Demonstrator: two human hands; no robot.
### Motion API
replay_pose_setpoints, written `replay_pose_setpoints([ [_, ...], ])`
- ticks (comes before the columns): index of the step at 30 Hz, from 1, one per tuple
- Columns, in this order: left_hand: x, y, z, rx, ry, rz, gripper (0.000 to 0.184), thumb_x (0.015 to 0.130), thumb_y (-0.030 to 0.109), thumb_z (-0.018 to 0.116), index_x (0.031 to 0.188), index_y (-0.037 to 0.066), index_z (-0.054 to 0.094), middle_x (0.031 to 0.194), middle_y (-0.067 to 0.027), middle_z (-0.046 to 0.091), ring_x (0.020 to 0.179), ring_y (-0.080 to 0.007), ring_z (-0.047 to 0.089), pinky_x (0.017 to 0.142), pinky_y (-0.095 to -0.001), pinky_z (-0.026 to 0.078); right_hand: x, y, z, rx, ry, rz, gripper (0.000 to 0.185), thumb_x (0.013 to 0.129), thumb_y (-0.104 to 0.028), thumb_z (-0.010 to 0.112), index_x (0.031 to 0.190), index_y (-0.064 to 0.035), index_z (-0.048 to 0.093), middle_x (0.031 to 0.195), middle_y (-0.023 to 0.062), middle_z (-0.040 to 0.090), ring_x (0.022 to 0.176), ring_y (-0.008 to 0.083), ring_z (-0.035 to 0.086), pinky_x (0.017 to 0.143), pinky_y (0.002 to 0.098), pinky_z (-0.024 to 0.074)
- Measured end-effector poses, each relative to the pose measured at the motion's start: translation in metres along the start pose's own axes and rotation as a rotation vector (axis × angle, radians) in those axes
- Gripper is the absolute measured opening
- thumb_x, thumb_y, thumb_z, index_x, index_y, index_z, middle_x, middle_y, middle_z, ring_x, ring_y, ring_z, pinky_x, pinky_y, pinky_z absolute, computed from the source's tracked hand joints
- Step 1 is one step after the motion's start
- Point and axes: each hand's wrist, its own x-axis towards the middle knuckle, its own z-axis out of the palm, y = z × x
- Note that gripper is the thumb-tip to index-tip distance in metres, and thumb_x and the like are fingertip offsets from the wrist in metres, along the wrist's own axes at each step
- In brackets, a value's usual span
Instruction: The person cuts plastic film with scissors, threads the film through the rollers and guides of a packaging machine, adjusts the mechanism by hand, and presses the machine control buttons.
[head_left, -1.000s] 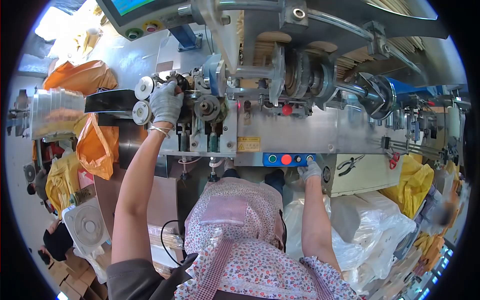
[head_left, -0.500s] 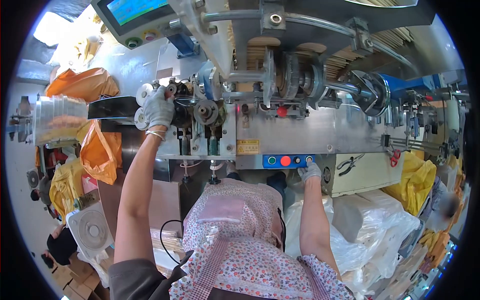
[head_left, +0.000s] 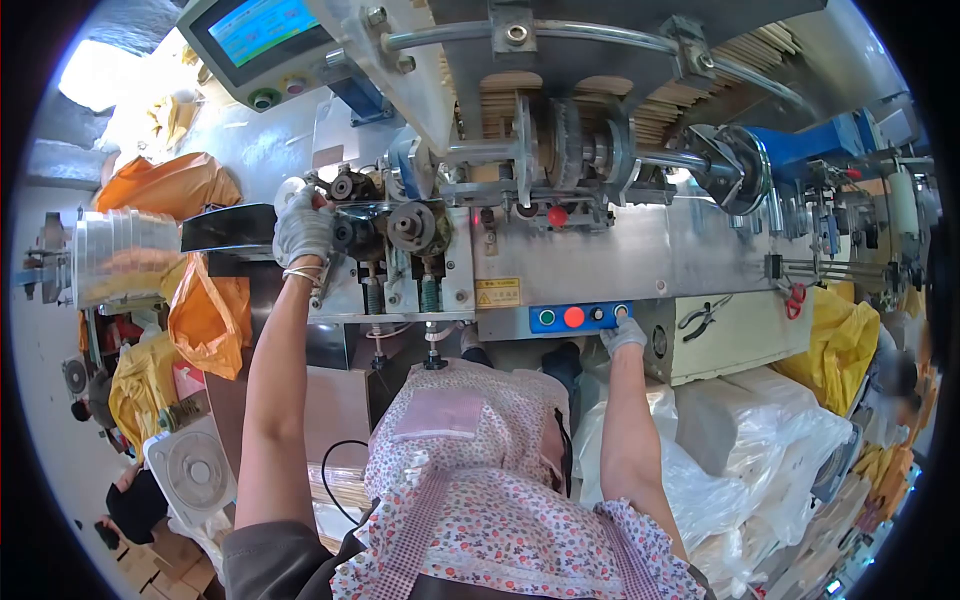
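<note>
My left hand, in a pale work glove, lies over the white rollers at the left end of the machine. Its fingers are bent round a white roller and partly hide it. Beside them sit dark metal rollers and a round knurled wheel. My right hand, also gloved, is closed at the right end of a blue control panel, with a fingertip at the end button. Its other fingers are curled near the panel's lower edge. The panel also carries a green button, a red button and a black knob.
A touch screen stands at the upper left. Thin wooden sticks fill the hopper behind the shafts. Pliers and red-handled scissors are at the cream box. Orange bags hang at left; plastic-wrapped stacks stand at right.
My left hand has shifted slightly left and down over the rollers, covering more of them. The right hand stays at the panel's end button. The whole view has shifted a little.
</note>
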Motion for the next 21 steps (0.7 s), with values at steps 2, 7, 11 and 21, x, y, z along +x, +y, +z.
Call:
replay_pose_setpoints([
  [2, 0.001, -0.005, 0.003, 0.006, 0.005, 0.011, 0.017, 0.07, 0.025, 0.07, 0.078, 0.014, 0.061, 0.083, -0.0094, 0.063, 0.078, -0.0298, 0.061, 0.069, -0.0402, 0.047, -0.004, 0.0, 0.0, -0.003, -0.007, -0.008, 0.03, 0.076, -0.012, 0.073, 0.1, -0.0027, 0.057, 0.095, 0.013, 0.056, 0.084, 0.0313, 0.055, 0.073, 0.0475, 0.0472],
  [7, 0.002, -0.017, 0.003, 0.0, -0.008, 0.031, 0.016, 0.069, 0.024, 0.07, 0.077, 0.015, 0.06, 0.077, -0.0077, 0.064, 0.076, -0.0296, 0.061, 0.068, -0.0405, 0.047, 0.003, 0.001, 0.0, -0.102, -0.025, 0.033, 0.025, 0.084, -0.028, 0.064, 0.103, -0.0144, 0.055, 0.097, 0.0086, 0.056, 0.092, 0.0276, 0.051, 0.081, 0.0455, 0.0432],
  [11, 0.004, -0.025, 0.006, 0.02, 0.017, 0.024, 0.017, 0.069, 0.025, 0.072, 0.076, 0.015, 0.06, 0.074, -0.0063, 0.064, 0.072, -0.0285, 0.062, 0.067, -0.0396, 0.047, 0.01, 0.002, -0.002, -0.059, -0.024, 0.044, 0.024, 0.084, -0.026, 0.064, 0.103, -0.0148, 0.055, 0.096, 0.0087, 0.056, 0.092, 0.0278, 0.051, 0.081, 0.0456, 0.0427],
  [21, 0.008, -0.04, 0.005, 0.059, 0.021, 0.035, 0.018, 0.07, 0.026, 0.072, 0.076, 0.014, 0.06, 0.073, -0.0083, 0.063, 0.07, -0.028, 0.061, 0.063, -0.0383, 0.045, -0.003, 0.001, 0.001, -0.018, -0.022, 0.002, 0.029, 0.08, -0.018, 0.069, 0.103, -0.0045, 0.056, 0.099, 0.0136, 0.054, 0.088, 0.0299, 0.053, 0.078, 0.0473, 0.0471],
])
